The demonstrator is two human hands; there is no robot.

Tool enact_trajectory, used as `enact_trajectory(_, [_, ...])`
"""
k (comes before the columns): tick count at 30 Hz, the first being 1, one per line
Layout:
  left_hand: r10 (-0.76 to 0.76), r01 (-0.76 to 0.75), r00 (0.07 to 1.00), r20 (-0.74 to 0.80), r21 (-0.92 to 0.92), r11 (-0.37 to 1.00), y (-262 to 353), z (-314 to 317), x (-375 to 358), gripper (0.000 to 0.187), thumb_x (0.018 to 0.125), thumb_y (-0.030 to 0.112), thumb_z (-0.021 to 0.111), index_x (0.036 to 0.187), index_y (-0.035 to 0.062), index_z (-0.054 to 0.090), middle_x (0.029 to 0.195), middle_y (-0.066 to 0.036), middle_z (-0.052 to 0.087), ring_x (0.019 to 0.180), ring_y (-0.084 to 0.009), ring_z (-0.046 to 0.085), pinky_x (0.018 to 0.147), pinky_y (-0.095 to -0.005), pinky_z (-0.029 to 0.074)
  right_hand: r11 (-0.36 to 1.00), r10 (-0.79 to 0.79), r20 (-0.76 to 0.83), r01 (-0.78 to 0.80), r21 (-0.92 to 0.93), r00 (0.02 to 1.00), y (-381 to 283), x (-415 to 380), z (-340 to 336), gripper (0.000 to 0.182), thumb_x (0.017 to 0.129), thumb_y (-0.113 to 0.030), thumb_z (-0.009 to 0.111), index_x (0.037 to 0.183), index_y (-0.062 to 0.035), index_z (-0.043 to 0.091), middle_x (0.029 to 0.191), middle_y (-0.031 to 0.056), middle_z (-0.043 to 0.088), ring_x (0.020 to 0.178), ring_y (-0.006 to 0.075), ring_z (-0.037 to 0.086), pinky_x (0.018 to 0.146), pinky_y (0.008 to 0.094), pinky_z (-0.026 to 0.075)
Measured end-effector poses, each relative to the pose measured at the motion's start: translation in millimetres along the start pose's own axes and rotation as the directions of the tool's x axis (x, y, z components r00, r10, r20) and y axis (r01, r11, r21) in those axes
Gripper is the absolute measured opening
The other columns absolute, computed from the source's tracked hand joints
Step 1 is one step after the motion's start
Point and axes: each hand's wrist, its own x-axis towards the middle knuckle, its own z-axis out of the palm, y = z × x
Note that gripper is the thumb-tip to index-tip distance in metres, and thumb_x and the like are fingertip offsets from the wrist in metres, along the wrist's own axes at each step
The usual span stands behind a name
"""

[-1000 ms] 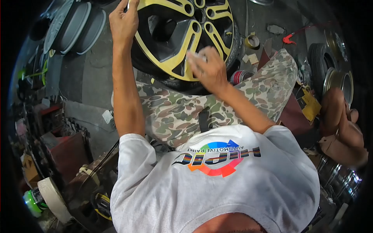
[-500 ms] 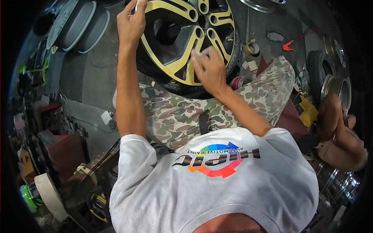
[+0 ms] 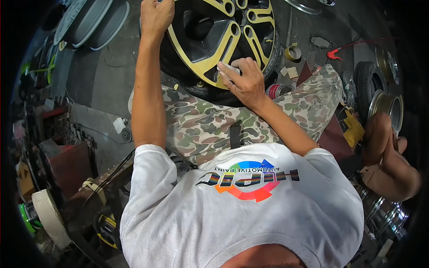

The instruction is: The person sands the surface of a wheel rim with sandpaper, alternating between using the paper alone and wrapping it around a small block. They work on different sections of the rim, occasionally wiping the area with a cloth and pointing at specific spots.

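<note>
A black alloy wheel with yellow-painted spoke faces (image 3: 203, 67) lies in front of my knees, mounted in a black tyre. My right hand (image 3: 248, 82) is closed on a small white folded piece (image 3: 230, 68), perhaps paper or cloth, and presses it to the end of the nearest spoke. My left hand (image 3: 156, 18) is at the wheel's upper left edge, with its fingers curled. The top of the frame cuts off its fingertips, and a small blue bit shows there; what it grips is hidden.
A tape roll (image 3: 292, 53), small paper squares (image 3: 292, 72) and a tin (image 3: 279, 90) lie right of the wheel. Beyond is a red air gun (image 3: 333, 54). Rims (image 3: 91, 22) stand at left; a tyre (image 3: 370, 80) and another person's bare leg (image 3: 380, 129) are at right.
My right hand has gone from blurred motion to clear view, slightly lower on the spoke, with the white piece visible. The view has shifted a little; my left hand stays at the wheel's edge.
</note>
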Motion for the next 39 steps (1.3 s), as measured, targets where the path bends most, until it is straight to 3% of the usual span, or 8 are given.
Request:
enact_trajectory(5, [0.006,-0.006,1.0,-0.03,-0.01,1.0,-6,-5,4,0.039,0.103,0.023,0.063,0.131,-0.0049,0.067,0.119,-0.01,0.074,0.108,-0.0157,0.065,0.097,-0.03,0.049,0.996,-0.069,0.092,0.064,0.06,0.993,-12,-21,2,0.049,0.077,-0.012,0.08,0.124,-0.0082,0.071,0.085,0.0032,0.055,0.077,0.0218,0.055,0.065,0.0357,0.043])
enact_trajectory(23, [0.109,-0.101,0.992,-0.064,0.113,0.989,-16,-4,8,0.039,0.103,0.022,0.064,0.129,-0.0063,0.068,0.12,-0.013,0.074,0.11,-0.0163,0.065,0.098,-0.0299,0.049,0.999,-0.004,0.069,0.001,0.043,0.998,-17,-23,2,0.039,0.08,-0.015,0.078,0.118,-0.0094,0.074,0.085,0.0035,0.053,0.077,0.0224,0.053,0.066,0.0375,0.043])
enact_trajectory(25, [0.085,-0.085,0.996,0.002,-0.022,0.996,-7,-2,6,0.04,0.102,0.023,0.064,0.129,-0.0066,0.067,0.121,-0.014,0.074,0.112,-0.0179,0.066,0.1,-0.031,0.049,0.998,-0.06,0.077,0.061,-0.005,0.995,-8,-11,-4,0.039,0.081,-0.015,0.078,0.119,-0.0082,0.074,0.084,0.0038,0.052,0.077,0.0224,0.053,0.065,0.0373,0.043])
enact_trajectory(26, [0.103,-0.103,0.995,0.004,0.042,0.994,-6,-3,6,0.04,0.102,0.023,0.064,0.13,-0.0062,0.067,0.121,-0.014,0.074,0.112,-0.018,0.066,0.1,-0.0311,0.049,0.997,-0.048,0.055,0.052,-0.059,0.997,-3,-6,-2,0.039,0.081,-0.014,0.078,0.119,-0.0081,0.073,0.084,0.0039,0.052,0.076,0.0223,0.053,0.064,0.0369,0.043])
enact_trajectory(30, [0.037,-0.033,0.997,-0.065,0.064,0.997,-8,-2,5,0.04,0.103,0.023,0.064,0.13,-0.0056,0.067,0.12,-0.013,0.074,0.11,-0.0169,0.065,0.098,-0.0303,0.049,0.998,-0.014,0.055,0.01,0.059,0.998,-19,-19,3,0.04,0.08,-0.013,0.079,0.12,-0.0121,0.077,0.087,0.003,0.055,0.074,0.0218,0.052,0.064,0.0358,0.042])
enact_trajectory(33, [0.037,-0.038,0.999,-0.03,-0.004,0.999,-10,-2,6,0.04,0.103,0.024,0.064,0.13,-0.0055,0.067,0.12,-0.014,0.074,0.112,-0.0182,0.066,0.099,-0.0312,0.049,0.995,-0.101,0.103,0.1,0.017,0.99,-5,-14,-7,0.04,0.08,-0.012,0.08,0.119,-0.0118,0.077,0.087,0.0032,0.055,0.074,0.0217,0.052,0.065,0.0358,0.043])
enact_trajectory(35, [0.078,-0.078,0.997,-0.016,0.006,0.997,-12,-3,5,0.04,0.103,0.024,0.064,0.13,-0.0054,0.067,0.12,-0.014,0.074,0.111,-0.0187,0.066,0.099,-0.0315,0.049,0.997,-0.049,0.07,0.052,-0.048,0.996,0,-5,-2,0.044,0.078,-0.013,0.079,0.122,-0.0111,0.074,0.085,0.0029,0.053,0.079,0.021,0.055,0.068,0.0359,0.044])
enact_trajectory(39, [0.079,-0.075,0.995,-0.063,0.062,0.995,-20,-6,11,0.04,0.102,0.024,0.064,0.129,-0.0057,0.067,0.12,-0.014,0.074,0.111,-0.0178,0.066,0.099,-0.0308,0.049,0.998,-0.027,0.095,0.022,0.058,0.995,-16,-22,2,0.044,0.08,-0.014,0.079,0.123,-0.0108,0.073,0.085,0.0027,0.053,0.078,0.0206,0.054,0.068,0.0367,0.045])
